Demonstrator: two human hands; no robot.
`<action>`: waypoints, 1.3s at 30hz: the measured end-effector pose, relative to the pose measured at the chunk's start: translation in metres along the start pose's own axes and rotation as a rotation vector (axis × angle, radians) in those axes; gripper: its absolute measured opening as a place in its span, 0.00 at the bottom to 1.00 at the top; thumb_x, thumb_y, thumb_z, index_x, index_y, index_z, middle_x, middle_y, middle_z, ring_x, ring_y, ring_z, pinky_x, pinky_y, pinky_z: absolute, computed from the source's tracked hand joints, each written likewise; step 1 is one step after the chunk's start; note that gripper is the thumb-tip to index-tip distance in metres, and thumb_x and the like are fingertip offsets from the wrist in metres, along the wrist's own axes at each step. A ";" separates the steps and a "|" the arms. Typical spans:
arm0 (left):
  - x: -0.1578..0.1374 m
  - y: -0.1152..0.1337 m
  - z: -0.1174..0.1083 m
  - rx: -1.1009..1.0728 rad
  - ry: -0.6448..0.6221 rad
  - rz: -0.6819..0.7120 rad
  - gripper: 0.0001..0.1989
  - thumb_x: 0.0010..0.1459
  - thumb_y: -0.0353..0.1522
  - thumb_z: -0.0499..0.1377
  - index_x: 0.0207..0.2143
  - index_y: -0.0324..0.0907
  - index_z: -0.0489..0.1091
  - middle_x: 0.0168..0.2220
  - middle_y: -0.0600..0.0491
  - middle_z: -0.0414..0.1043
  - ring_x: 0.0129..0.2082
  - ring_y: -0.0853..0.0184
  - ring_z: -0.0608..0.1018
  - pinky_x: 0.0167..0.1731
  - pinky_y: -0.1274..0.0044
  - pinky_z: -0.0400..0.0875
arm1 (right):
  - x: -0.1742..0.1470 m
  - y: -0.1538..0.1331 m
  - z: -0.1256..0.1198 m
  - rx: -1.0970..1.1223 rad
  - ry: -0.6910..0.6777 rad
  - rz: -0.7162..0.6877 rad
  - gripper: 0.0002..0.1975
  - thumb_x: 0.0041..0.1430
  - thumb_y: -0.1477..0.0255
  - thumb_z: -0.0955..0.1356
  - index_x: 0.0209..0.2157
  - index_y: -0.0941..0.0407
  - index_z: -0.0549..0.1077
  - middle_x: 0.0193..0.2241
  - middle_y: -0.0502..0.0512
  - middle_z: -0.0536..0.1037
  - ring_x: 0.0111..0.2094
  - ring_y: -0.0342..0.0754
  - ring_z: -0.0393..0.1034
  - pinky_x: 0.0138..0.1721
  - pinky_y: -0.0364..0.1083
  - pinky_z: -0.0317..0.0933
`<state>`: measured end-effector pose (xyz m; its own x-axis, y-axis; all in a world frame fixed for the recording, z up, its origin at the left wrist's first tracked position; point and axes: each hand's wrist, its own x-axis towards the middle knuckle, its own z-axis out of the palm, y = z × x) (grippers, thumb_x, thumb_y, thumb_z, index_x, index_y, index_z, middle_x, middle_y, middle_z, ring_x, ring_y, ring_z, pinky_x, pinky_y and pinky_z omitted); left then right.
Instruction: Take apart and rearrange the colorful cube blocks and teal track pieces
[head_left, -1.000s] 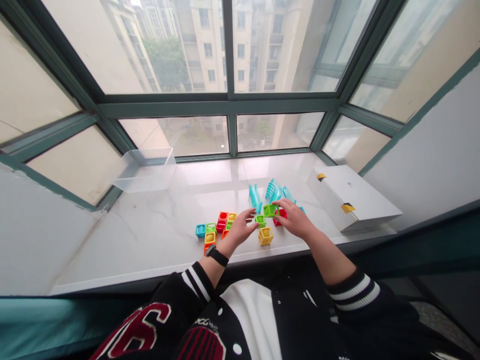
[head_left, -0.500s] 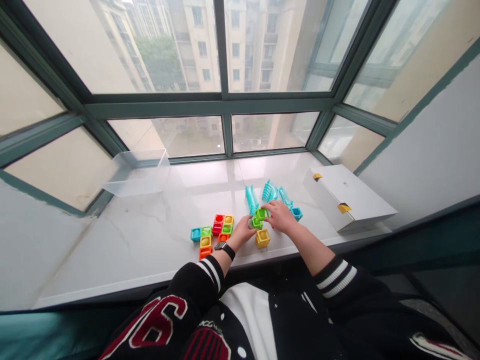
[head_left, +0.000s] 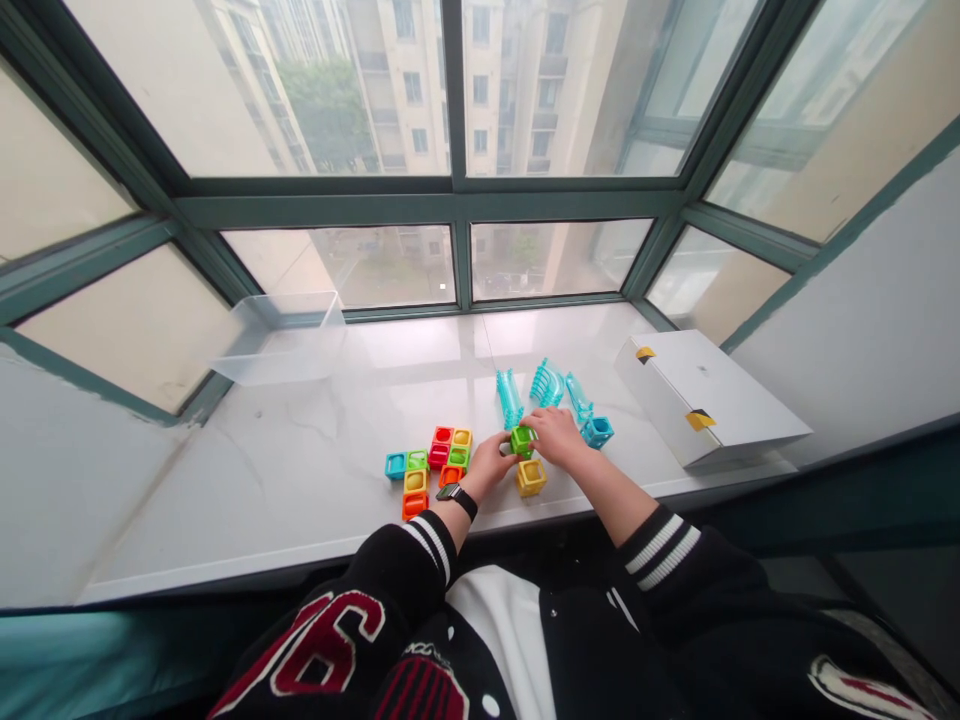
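Tight quarters here: the green block [head_left: 520, 440] is hemmed in by the left hand [head_left: 489, 466] and the right hand [head_left: 556, 437], its far side is crowded by the turquoise strip [head_left: 508, 398], and the near approach is partly obstructed by the yellow block [head_left: 531, 478]! A lane is offered between the blue block [head_left: 597, 432] and the white box [head_left: 712, 390]; wider passage is given over the sill [head_left: 330, 430], between the coloured cluster [head_left: 439, 457] and the clear bin [head_left: 281, 358].

Left hand [head_left: 491, 466], right hand [head_left: 555, 436] close together, fingers [head_left: 532, 420] bent, forearms [head_left: 616, 495] angled inward
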<state>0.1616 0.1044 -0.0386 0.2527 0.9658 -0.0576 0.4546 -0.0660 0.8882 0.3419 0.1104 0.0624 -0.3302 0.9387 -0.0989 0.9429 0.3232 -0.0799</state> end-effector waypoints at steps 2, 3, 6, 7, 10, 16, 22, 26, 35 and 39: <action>0.000 0.000 0.000 -0.002 -0.003 0.005 0.23 0.55 0.34 0.71 0.54 0.44 0.78 0.49 0.49 0.83 0.37 0.63 0.82 0.41 0.75 0.75 | 0.000 0.001 -0.001 -0.005 -0.008 -0.003 0.20 0.62 0.69 0.75 0.56 0.47 0.79 0.53 0.59 0.79 0.56 0.60 0.69 0.54 0.53 0.56; 0.000 0.000 -0.001 -0.003 -0.006 0.009 0.23 0.55 0.34 0.71 0.54 0.44 0.78 0.49 0.49 0.83 0.36 0.63 0.82 0.41 0.75 0.75 | 0.000 0.001 -0.001 -0.006 -0.009 -0.003 0.20 0.62 0.69 0.75 0.56 0.47 0.79 0.53 0.59 0.80 0.56 0.60 0.70 0.54 0.53 0.56; -0.001 -0.001 -0.001 -0.007 -0.009 0.023 0.23 0.55 0.34 0.71 0.55 0.45 0.77 0.49 0.50 0.83 0.36 0.64 0.82 0.41 0.74 0.75 | 0.001 0.001 -0.001 -0.004 -0.006 0.008 0.20 0.62 0.69 0.75 0.55 0.46 0.79 0.52 0.58 0.80 0.55 0.59 0.71 0.53 0.53 0.57; -0.001 -0.001 -0.001 -0.009 -0.007 0.026 0.23 0.55 0.34 0.71 0.55 0.46 0.77 0.49 0.50 0.83 0.36 0.64 0.82 0.41 0.74 0.75 | 0.001 0.001 -0.001 -0.002 -0.005 0.014 0.20 0.62 0.69 0.75 0.55 0.46 0.79 0.52 0.58 0.80 0.55 0.59 0.71 0.53 0.53 0.57; -0.001 -0.003 0.000 -0.013 0.002 0.033 0.22 0.56 0.34 0.70 0.54 0.46 0.77 0.50 0.50 0.83 0.39 0.62 0.83 0.43 0.74 0.75 | 0.001 0.000 0.000 -0.002 -0.003 0.024 0.19 0.62 0.68 0.76 0.55 0.47 0.80 0.52 0.58 0.80 0.55 0.59 0.71 0.53 0.52 0.56; -0.002 -0.003 0.001 -0.015 0.000 0.023 0.23 0.56 0.35 0.71 0.54 0.46 0.77 0.49 0.50 0.83 0.38 0.62 0.83 0.43 0.73 0.76 | 0.002 -0.003 -0.002 -0.010 -0.020 0.036 0.19 0.61 0.69 0.76 0.54 0.47 0.80 0.50 0.58 0.80 0.54 0.59 0.71 0.53 0.52 0.56; -0.004 0.001 -0.001 -0.015 -0.008 0.029 0.23 0.57 0.34 0.70 0.56 0.47 0.76 0.51 0.49 0.82 0.34 0.64 0.83 0.43 0.73 0.77 | 0.001 -0.004 -0.005 -0.003 -0.020 0.041 0.19 0.60 0.69 0.76 0.54 0.48 0.80 0.50 0.58 0.80 0.54 0.59 0.72 0.53 0.52 0.57; -0.005 0.002 -0.002 -0.002 -0.003 0.027 0.23 0.57 0.33 0.69 0.56 0.46 0.77 0.52 0.48 0.82 0.40 0.61 0.84 0.45 0.73 0.76 | 0.000 -0.006 -0.006 -0.001 -0.018 0.051 0.19 0.60 0.69 0.76 0.53 0.47 0.80 0.50 0.57 0.80 0.54 0.59 0.72 0.54 0.52 0.57; -0.005 0.000 0.000 0.023 -0.009 0.029 0.26 0.57 0.34 0.69 0.59 0.47 0.76 0.50 0.48 0.83 0.39 0.61 0.83 0.46 0.72 0.76 | -0.002 -0.003 -0.004 0.003 -0.007 0.038 0.19 0.61 0.69 0.76 0.54 0.47 0.80 0.50 0.57 0.81 0.53 0.59 0.72 0.52 0.51 0.58; -0.005 -0.002 0.001 0.035 -0.011 0.037 0.27 0.58 0.35 0.68 0.61 0.48 0.75 0.50 0.48 0.83 0.40 0.60 0.83 0.47 0.71 0.76 | -0.002 -0.002 -0.002 0.007 0.004 0.030 0.19 0.61 0.68 0.76 0.54 0.47 0.80 0.49 0.56 0.81 0.53 0.58 0.73 0.52 0.51 0.58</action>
<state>0.1601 0.1000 -0.0402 0.2787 0.9599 -0.0304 0.4749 -0.1102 0.8731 0.3411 0.1085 0.0648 -0.3015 0.9485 -0.0974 0.9521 0.2941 -0.0837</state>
